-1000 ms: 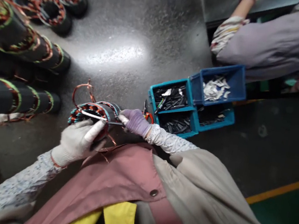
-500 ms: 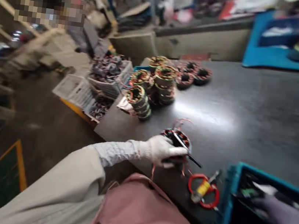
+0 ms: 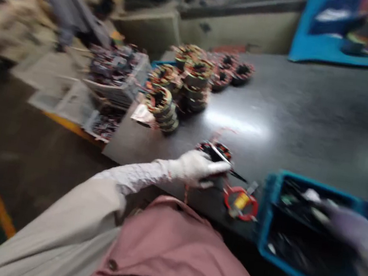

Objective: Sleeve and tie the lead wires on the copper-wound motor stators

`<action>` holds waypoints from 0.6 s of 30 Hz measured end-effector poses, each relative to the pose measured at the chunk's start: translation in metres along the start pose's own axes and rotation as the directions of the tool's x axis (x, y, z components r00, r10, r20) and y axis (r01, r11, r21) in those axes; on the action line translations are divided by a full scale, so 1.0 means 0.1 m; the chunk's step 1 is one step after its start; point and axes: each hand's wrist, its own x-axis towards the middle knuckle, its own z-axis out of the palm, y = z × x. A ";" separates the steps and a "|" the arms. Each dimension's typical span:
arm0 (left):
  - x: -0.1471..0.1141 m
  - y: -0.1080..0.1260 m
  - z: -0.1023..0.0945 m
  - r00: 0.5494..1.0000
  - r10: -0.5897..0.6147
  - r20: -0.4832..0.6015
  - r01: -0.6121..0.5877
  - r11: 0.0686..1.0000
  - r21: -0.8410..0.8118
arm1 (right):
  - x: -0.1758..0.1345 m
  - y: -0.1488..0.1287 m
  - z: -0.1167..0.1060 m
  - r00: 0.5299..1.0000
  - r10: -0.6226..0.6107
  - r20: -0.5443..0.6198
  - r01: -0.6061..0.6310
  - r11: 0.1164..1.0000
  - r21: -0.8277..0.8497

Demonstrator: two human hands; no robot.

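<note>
My left hand (image 3: 195,168), in a white glove, is closed around the near side of a wound stator (image 3: 226,151) on the dark tabletop. Loose copper-coloured wires stick out of the stator. A thin strip, white at one end and black (image 3: 239,177) at the other, lies across it by my fingers. My right hand (image 3: 337,218), in a pale purple glove, reaches into a blue bin (image 3: 265,222) among dark pieces and a few white bits. Motion blur hides its fingers. Between the stator and the bin lies a red looped tool (image 3: 254,209) with a yellow part (image 3: 240,201).
Stacks of wound stators (image 3: 196,82) stand at the table's far left, with several single ones (image 3: 243,73) behind. White crates (image 3: 142,70) of small parts are beyond the left edge. A blue board (image 3: 300,40) carries more items at the back right. A person (image 3: 80,9) is in the background.
The whole view has shifted, so the table things appear lower-left to upper-left of before. My left hand keeps its hold on the stator. My right hand remains in the blue bin, its arm blurred.
</note>
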 end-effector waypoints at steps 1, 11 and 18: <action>-0.02 0.00 0.01 0.999 -0.001 -0.044 0.002 1.000 0.020 | -0.02 0.02 -0.01 0.996 0.084 0.016 -0.084 0.995 0.061; 0.00 -0.20 0.04 0.960 0.151 -0.234 -0.136 0.988 0.080 | -0.53 -0.39 0.52 0.863 0.490 -0.124 -0.023 0.283 0.959; 0.03 -0.20 -0.01 0.956 0.196 -0.220 -0.180 0.980 0.091 | -0.22 -1.25 1.21 0.832 0.353 0.427 -0.313 -0.336 0.888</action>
